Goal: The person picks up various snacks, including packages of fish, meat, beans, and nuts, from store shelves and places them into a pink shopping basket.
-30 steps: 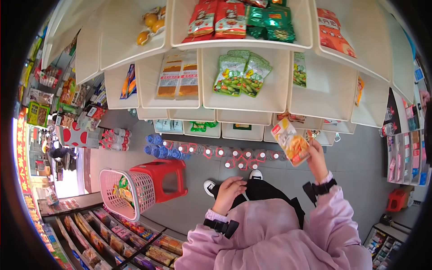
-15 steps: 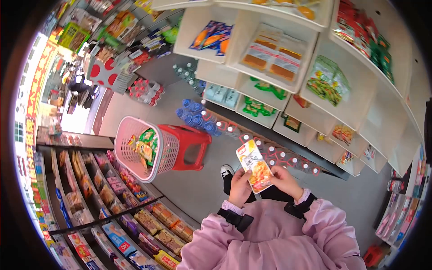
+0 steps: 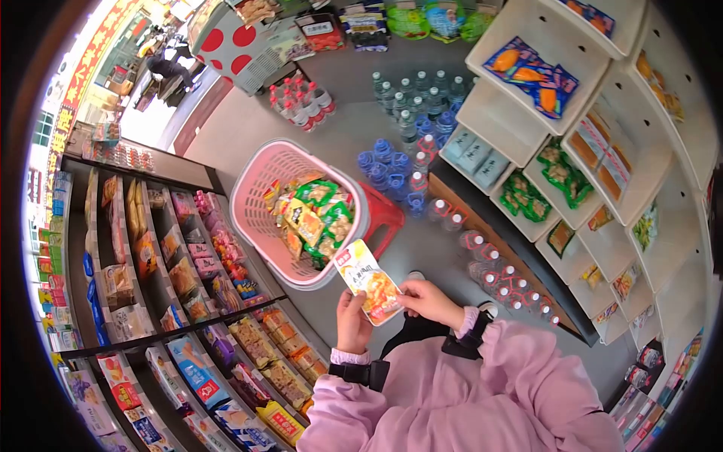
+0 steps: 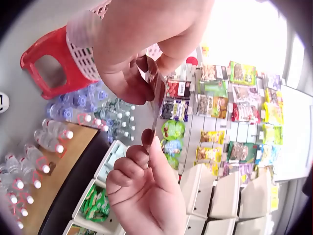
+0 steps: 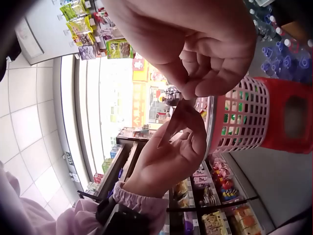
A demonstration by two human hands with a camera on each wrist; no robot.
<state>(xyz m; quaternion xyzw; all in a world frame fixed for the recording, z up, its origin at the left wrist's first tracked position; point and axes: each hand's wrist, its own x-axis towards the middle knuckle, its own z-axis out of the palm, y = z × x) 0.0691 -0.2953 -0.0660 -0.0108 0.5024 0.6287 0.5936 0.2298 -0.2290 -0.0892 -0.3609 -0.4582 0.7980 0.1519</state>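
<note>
A flat snack packet [image 3: 369, 282], white and red at the top with orange food pictured below, is held upright in front of the chest. My left hand [image 3: 352, 324] grips its lower left edge. At its lower right, my right hand [image 3: 435, 301] pinches the edge between thumb and fingers. Both wrist views show the packet almost edge-on between the hands. Just beyond the packet is a pink-and-white shopping basket [image 3: 252, 215], whose near rim the packet's top overlaps in the head view. Several green and yellow snack bags [image 3: 312, 215] lie inside the basket.
The basket rests on a red stool [image 3: 385, 215]. Snack racks [image 3: 188, 320] line the left, and white bin shelves [image 3: 504, 124] stand at right. Bottles with blue caps [image 3: 392, 169] and clear bottles [image 3: 489, 275] stand on the floor along the shelf base.
The right hand has brought the packet from the bin shelves to the chest, where the left hand has also taken hold. The view has turned left, and the packet is now near the basket.
</note>
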